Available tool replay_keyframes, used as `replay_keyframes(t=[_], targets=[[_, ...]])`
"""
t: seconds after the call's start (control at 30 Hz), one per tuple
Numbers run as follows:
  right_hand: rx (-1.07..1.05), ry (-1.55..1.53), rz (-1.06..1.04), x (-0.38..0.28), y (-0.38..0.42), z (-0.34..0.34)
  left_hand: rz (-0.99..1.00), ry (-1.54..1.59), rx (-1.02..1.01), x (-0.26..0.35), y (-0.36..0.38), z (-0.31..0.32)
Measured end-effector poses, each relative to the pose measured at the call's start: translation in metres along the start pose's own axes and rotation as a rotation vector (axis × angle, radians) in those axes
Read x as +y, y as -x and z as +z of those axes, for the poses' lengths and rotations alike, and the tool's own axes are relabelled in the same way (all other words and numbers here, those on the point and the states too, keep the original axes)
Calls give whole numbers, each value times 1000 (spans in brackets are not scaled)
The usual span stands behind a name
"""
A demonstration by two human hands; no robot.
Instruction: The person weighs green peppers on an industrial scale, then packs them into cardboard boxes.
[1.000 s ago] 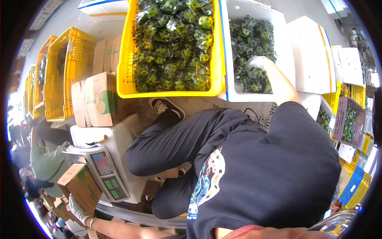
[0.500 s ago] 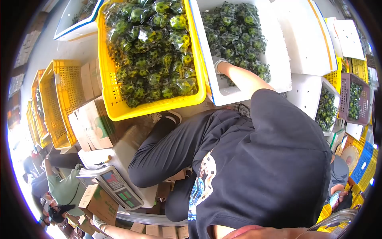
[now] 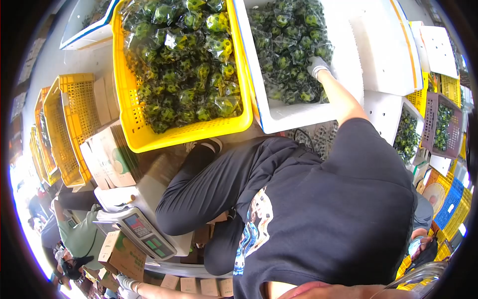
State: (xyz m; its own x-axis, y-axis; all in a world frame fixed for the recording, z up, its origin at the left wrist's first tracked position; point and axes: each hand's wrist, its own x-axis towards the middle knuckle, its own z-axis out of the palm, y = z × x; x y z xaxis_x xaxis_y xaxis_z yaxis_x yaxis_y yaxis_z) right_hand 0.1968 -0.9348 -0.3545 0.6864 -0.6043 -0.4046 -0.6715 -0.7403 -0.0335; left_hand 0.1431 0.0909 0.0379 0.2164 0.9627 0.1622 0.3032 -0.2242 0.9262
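My right hand (image 3: 317, 66), in a light glove, reaches into a white foam box (image 3: 294, 118) and touches or hovers over green produce in clear plastic bags (image 3: 284, 50). Its fingers are too small and bunched to tell whether they grip a bag. Low on the left, my gloved left hand (image 3: 128, 283) is closed on the lower edge of a brown cardboard box (image 3: 122, 256), beside a digital scale (image 3: 144, 233). Left of the foam box, a yellow crate (image 3: 186, 138) holds more bagged green and yellowish produce (image 3: 189, 65).
Flattened cardboard boxes (image 3: 109, 157) stand beside the scale. Empty yellow crates (image 3: 77, 124) are on the left. White foam boxes (image 3: 386, 45) and a brown crate (image 3: 435, 119) of greens stand on the right. Other people, one in a green shirt (image 3: 79, 231), are at the lower left.
My right hand has moved right, from the foam box's left wall to the right part of the bagged produce. My left hand stays at the cardboard box. The view has shifted slightly.
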Motion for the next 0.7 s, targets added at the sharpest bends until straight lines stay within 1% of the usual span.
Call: replay_keyframes(t=[0.1,0.17,0.23,0.27,0.33,0.37,0.4,0.43,0.47,0.5,0.53,0.57,0.6,0.63,0.67,0.7], targets=[[-48,197,159,-39,21,-12,1,23,13,2,0,-6],[-35,126,232,-37,18,10,10,54,21,4,-1,-8],[12,111,283,-53,24,-2,-1,102,28,4,-6,-12],[-18,129,293,-58,28,-12,-4,140,38,2,-8,-18],[64,45,336,-56,25,-7,-8,227,60,3,-17,-32],[35,96,370,-55,16,-3,-10,281,73,5,-21,-40],[-72,89,419,-70,22,-22,-14,340,80,4,-25,-44],[85,-89,437,-89,29,-34,-17,405,93,4,-29,-50],[288,-215,211,-93,18,-25,-13,469,104,5,-31,-56],[465,-389,-28,-111,23,-34,-14,546,122,8,-32,-63],[592,-528,-298,-129,27,-42,-4,615,131,9,-33,-70],[689,-709,-579,-177,63,-85,-5,694,139,9,-36,-79],[656,-692,-763,-214,82,-112,-4,770,138,7,-37,-87],[626,-673,-943,-247,99,-124,-13,863,120,5,-37,-96],[422,-655,-1072,-279,106,-119,-39,988,83,-1,-36,-105],[219,-624,-1194,-312,110,-115,-126,1132,4,-9,-34,-115]])
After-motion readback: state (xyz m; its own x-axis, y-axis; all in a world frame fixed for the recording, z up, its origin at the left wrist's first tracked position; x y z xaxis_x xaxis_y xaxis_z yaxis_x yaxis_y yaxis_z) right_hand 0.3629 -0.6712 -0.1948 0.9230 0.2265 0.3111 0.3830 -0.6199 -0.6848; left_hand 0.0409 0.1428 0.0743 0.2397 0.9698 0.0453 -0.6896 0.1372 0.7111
